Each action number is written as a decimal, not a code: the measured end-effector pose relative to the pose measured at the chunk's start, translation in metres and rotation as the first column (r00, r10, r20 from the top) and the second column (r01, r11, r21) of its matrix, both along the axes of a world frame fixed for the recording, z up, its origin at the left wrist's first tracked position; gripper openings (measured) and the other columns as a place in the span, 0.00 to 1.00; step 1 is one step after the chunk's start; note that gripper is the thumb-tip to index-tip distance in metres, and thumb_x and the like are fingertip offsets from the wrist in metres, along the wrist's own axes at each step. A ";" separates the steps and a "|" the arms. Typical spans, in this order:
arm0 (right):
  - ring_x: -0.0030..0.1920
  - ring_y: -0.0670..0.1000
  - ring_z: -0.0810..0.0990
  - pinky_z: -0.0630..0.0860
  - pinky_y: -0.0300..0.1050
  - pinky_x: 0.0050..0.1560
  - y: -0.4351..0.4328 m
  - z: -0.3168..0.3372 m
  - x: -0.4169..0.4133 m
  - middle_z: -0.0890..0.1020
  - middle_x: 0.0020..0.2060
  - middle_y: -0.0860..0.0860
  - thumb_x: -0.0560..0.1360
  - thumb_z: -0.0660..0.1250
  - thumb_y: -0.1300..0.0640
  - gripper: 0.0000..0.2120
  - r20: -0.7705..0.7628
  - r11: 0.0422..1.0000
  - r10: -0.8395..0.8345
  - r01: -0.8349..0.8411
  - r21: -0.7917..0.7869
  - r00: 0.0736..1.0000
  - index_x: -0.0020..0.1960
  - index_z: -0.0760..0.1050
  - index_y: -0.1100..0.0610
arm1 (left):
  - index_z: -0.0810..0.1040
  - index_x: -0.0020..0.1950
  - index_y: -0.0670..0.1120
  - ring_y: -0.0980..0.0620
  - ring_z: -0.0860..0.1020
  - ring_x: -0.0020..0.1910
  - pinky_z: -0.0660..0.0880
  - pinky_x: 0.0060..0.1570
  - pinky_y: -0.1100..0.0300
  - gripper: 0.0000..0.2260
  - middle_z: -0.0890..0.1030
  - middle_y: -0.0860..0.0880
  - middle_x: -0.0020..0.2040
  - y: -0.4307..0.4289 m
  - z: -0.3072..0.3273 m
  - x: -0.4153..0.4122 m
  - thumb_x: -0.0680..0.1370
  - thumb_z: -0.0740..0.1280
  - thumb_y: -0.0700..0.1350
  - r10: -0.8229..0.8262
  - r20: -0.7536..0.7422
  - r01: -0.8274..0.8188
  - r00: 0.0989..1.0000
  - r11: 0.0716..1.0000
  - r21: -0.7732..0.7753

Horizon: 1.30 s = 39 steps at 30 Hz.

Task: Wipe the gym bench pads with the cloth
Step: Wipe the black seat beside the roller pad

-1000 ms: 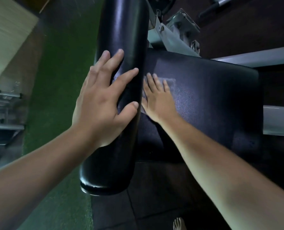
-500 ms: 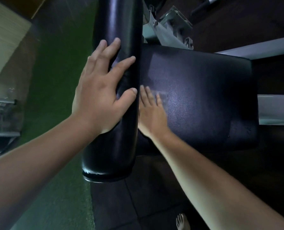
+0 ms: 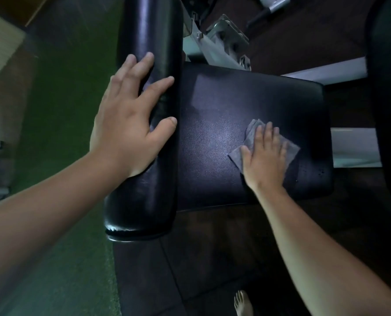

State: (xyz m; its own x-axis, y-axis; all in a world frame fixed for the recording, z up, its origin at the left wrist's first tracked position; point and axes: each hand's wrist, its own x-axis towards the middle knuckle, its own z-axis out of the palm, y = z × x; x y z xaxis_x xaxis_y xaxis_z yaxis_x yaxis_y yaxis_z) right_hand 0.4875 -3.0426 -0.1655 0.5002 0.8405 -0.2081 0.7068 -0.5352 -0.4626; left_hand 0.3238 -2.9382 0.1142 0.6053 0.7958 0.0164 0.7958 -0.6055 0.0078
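1. Bench seat pad (image 3: 247, 106), black and wide, lies flat across the middle of the view, with a pale sheen on its centre.
2. Upright black back pad (image 3: 148, 42) stands along the seat pad's left edge, its rounded end nearest the camera.
3. Green flooring (image 3: 64, 99) lies to the left of the pads; dark floor tiles (image 3: 190, 270) lie below them.
4. White metal frame (image 3: 217, 46) shows behind the seat pad, at the top of the view.
5. Left hand (image 3: 126, 126) rests flat against the back pad's side, fingers (image 3: 144, 62) spread apart and clamped on nothing, thumb curled over the pad's front.
6. Right hand (image 3: 264, 156) presses palm-down on the cloth, fingers (image 3: 268, 131) slightly apart and flat, not closed around it.
7. Grey cloth (image 3: 249, 135) lies on the right half of the seat pad beneath the right hand, its corners showing on either side.
8. Bare foot (image 3: 242, 304) stands on the dark tiles at the bottom edge.
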 end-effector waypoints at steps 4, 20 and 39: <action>0.83 0.54 0.41 0.45 0.59 0.82 -0.036 0.008 -0.045 0.45 0.84 0.53 0.85 0.42 0.37 0.34 0.055 0.936 0.345 -0.348 0.049 0.937 0.84 0.43 0.54 | 0.72 0.78 0.54 0.48 0.51 0.83 0.57 0.79 0.40 0.29 0.58 0.52 0.84 0.002 0.000 -0.002 0.77 0.62 0.59 -0.008 0.004 0.008 1.000 1.000 0.000; 0.83 0.54 0.46 0.48 0.58 0.81 -0.093 -0.028 0.049 0.50 0.84 0.53 0.84 0.39 0.36 0.34 0.024 0.940 0.342 -0.341 -0.016 0.939 0.84 0.48 0.54 | 0.71 0.78 0.53 0.48 0.51 0.83 0.55 0.77 0.49 0.29 0.57 0.53 0.84 0.001 0.001 -0.001 0.76 0.63 0.57 0.003 0.007 -0.004 1.000 1.000 0.013; 0.83 0.55 0.43 0.45 0.58 0.82 0.016 -0.042 0.124 0.46 0.84 0.54 0.84 0.44 0.37 0.35 -0.023 0.989 -0.107 0.104 -0.103 0.994 0.84 0.44 0.55 | 0.72 0.78 0.50 0.46 0.53 0.83 0.56 0.79 0.46 0.30 0.59 0.50 0.84 0.001 -0.001 -0.001 0.76 0.63 0.58 -0.030 -0.014 0.031 0.999 0.999 0.033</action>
